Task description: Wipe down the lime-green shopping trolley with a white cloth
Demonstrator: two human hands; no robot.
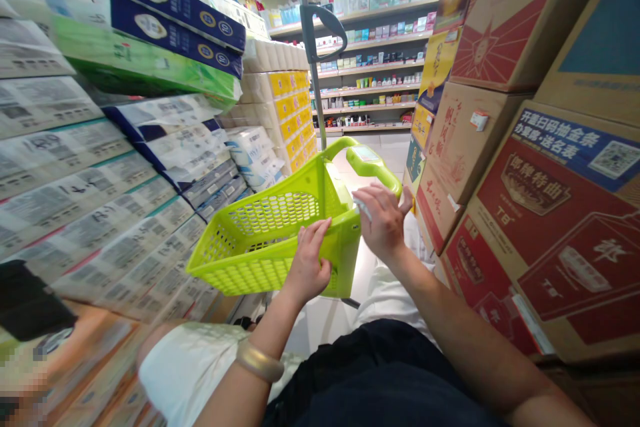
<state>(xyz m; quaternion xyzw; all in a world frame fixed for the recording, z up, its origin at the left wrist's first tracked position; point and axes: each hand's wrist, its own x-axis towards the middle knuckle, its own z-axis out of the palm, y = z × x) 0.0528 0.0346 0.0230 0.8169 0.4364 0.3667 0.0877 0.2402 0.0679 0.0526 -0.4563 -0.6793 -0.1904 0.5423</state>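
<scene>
A lime-green plastic shopping cart (280, 267) with perforated sides stands right in front of me, its basket pointing left. My left hand (313, 260) lies at the near rim, fingers bent over the edge and thumb lower on the outer wall. A gold-coloured bangle (259, 360) circles that wrist. My right hand (383, 217) is closed beside the cart's green handle (383, 170), with a small white item (361, 205), possibly crumpled paper, showing at its fingers. Whether this hand also grips the handle cannot be told.
Printed cartons (565, 213) rise along the right. Packaged paper goods (100, 180) are stacked on the left, with a green pack (145, 63) jutting out. Ahead, a grey pole (315, 100) stands before stocked shelves (375, 70). A pale floor (320, 320) shows below.
</scene>
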